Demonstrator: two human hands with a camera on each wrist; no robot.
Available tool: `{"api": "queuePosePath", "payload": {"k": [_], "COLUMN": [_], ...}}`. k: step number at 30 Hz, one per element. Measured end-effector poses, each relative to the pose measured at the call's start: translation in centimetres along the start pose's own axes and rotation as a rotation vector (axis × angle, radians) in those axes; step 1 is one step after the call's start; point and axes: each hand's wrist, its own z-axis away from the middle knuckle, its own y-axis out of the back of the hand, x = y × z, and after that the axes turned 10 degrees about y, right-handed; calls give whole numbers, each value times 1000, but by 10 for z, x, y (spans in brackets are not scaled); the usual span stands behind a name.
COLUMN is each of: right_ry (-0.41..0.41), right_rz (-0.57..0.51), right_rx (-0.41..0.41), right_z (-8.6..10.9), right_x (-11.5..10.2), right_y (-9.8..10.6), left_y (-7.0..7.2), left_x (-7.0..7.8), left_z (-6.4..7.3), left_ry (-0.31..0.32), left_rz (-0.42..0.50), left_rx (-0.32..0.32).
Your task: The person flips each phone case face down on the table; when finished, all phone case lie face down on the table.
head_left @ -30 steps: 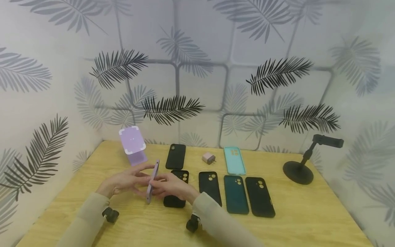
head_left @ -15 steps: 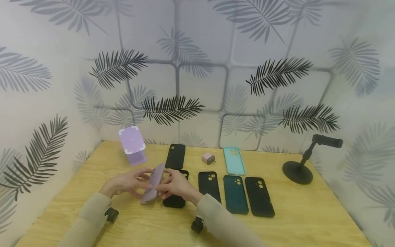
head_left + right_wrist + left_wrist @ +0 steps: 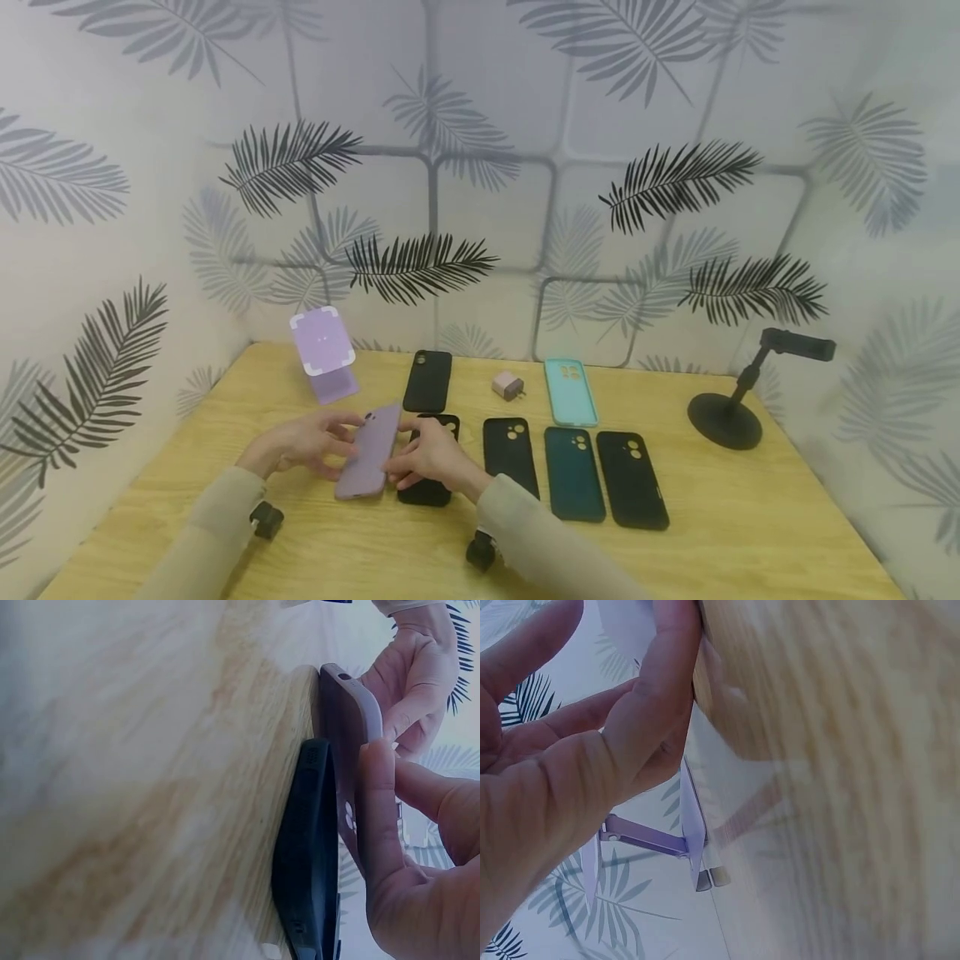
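Observation:
A lilac phone case (image 3: 372, 454) with camera holes at its upper end is held tilted low over the table, left of a black phone case (image 3: 426, 492). My left hand (image 3: 303, 444) holds its left long edge; in the left wrist view that hand's (image 3: 577, 769) fingers are bent, and little of the case shows. The right hand (image 3: 438, 457) pinches the opposite edge with thumb and fingers, partly over the black case. In the right wrist view the lilac case (image 3: 352, 712) stands just off the black one (image 3: 304, 855).
Further right lie another black case (image 3: 510, 454), a dark teal case (image 3: 573, 475) and one more black case (image 3: 632, 479). Behind them are a black case (image 3: 427, 381), a pink charger plug (image 3: 507, 384) and a turquoise case (image 3: 570, 392). A purple stand (image 3: 324, 346) and black stand (image 3: 725, 419) flank them.
The lilac case has turned from edge-on to showing its broad face and has come lower, leaning flatter toward the table. Both hands have kept hold of its edges.

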Motion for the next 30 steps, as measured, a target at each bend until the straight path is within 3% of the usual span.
{"api": "queuePosePath", "payload": {"k": [4, 14, 30], "right_ry": [0, 9, -38], "right_rz": [47, 287, 282], "right_rx": [2, -55, -70], "right_z": [-1, -9, -12], "right_x": [0, 4, 5], "right_y": [2, 2, 3], "left_y": [3, 10, 13], "left_x": [0, -5, -6], "left_z": [-3, -1, 0], "left_ry": [-8, -18, -16], "left_rz": [-11, -26, -17], "left_rx": [-9, -12, 17]}}
